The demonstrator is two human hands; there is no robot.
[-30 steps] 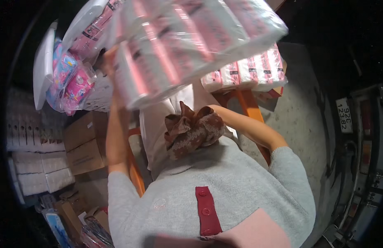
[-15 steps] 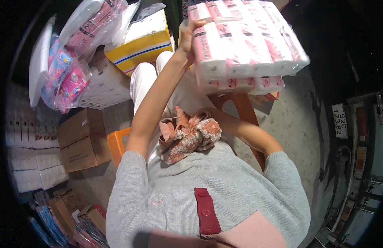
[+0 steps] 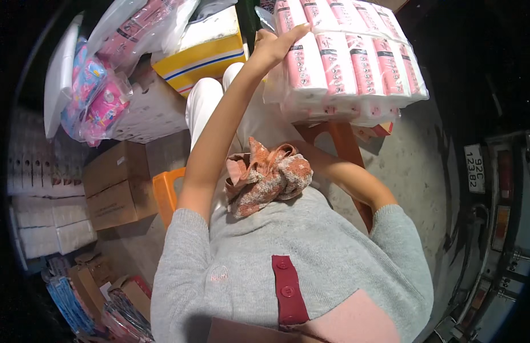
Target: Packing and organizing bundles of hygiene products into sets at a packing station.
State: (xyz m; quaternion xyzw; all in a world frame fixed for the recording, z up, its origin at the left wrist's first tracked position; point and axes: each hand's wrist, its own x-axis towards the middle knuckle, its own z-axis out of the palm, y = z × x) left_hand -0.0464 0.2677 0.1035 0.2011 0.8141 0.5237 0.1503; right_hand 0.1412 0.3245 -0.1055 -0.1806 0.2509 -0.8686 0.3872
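My left hand (image 3: 272, 50) grips the left edge of a clear-wrapped bundle of pink-and-white tissue packs (image 3: 356, 66), its thumb lying over the top. The bundle rests on more wrapped white packs of the same kind, partly covered by it. My right forearm (image 3: 350, 177) reaches inward across my lap, and the right hand is hidden behind a crumpled orange-and-white cloth (image 3: 268, 174) and my legs. The cloth sits bunched at my waist.
An orange plastic stool (image 3: 345, 146) stands under the bundle. To the left are a yellow box (image 3: 205, 63), bagged pink and blue packages (image 3: 102, 106), brown cartons (image 3: 113, 188) and stacked white packs (image 3: 50, 226). A vehicle's rear with a plate (image 3: 474, 168) borders the right.
The tissue bundle has tilted so more of its pink upper faces show, and it has shifted slightly right. My left hand has moved along its edge, thumb now farther over the top.
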